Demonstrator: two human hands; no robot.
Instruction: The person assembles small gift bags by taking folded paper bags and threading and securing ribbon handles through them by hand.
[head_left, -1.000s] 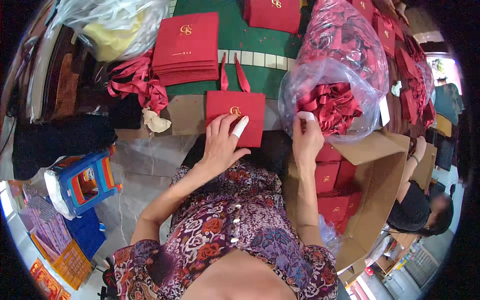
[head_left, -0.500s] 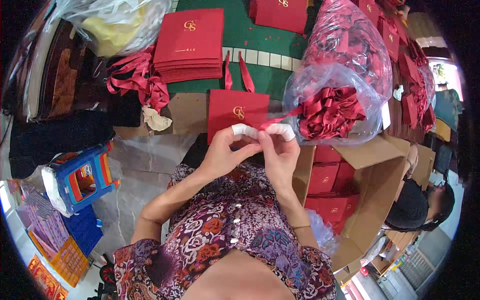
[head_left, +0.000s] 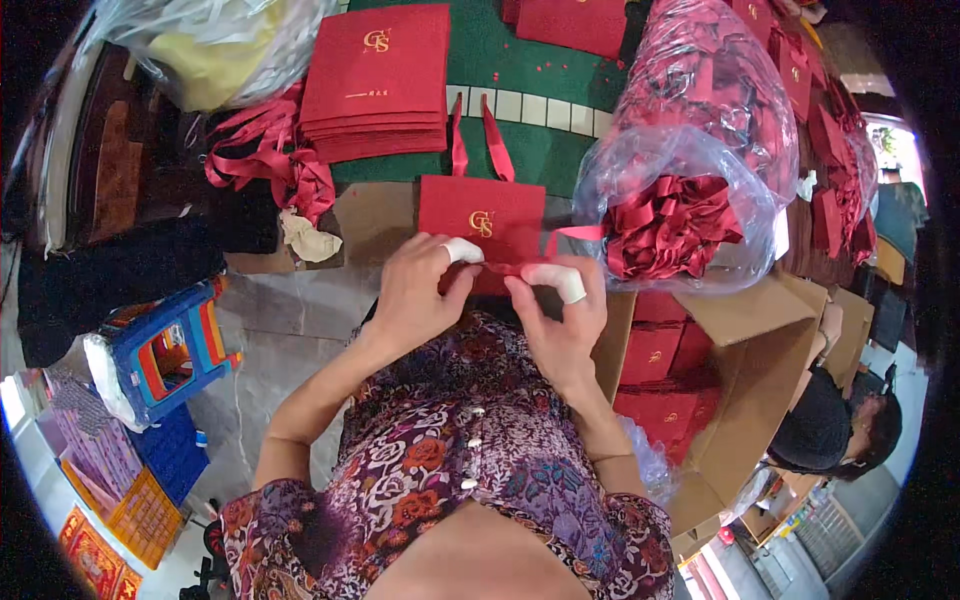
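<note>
A short stretch of red ribbon (head_left: 502, 268) runs between my hands at the lower edge of a red paper bag (head_left: 482, 205). One end is pinched in my left hand (head_left: 415, 295); my right hand (head_left: 562, 315) grips the other. White wrapping covers an index finger on each hand. From beside the right hand a ribbon tail (head_left: 575, 233) reaches toward a clear plastic bag (head_left: 755, 215) of loose red ribbons (head_left: 670, 225). The paper bag lies flat, its ribbon handle (head_left: 497, 140) pointing away from me. Whether the pinched ribbon is knotted cannot be made out.
A stack of red bags (head_left: 375, 80) stands at the far left, beside a heap of red ribbons (head_left: 270, 165) and crumpled paper (head_left: 310, 237). An open cardboard box (head_left: 750, 400) with red bags is at my right. A colourful stool (head_left: 165, 350) stands left; another person (head_left: 830, 420) is at far right.
My hands have drawn apart sideways, and the ribbon between them now shows stretched out. The view has shifted slightly.
</note>
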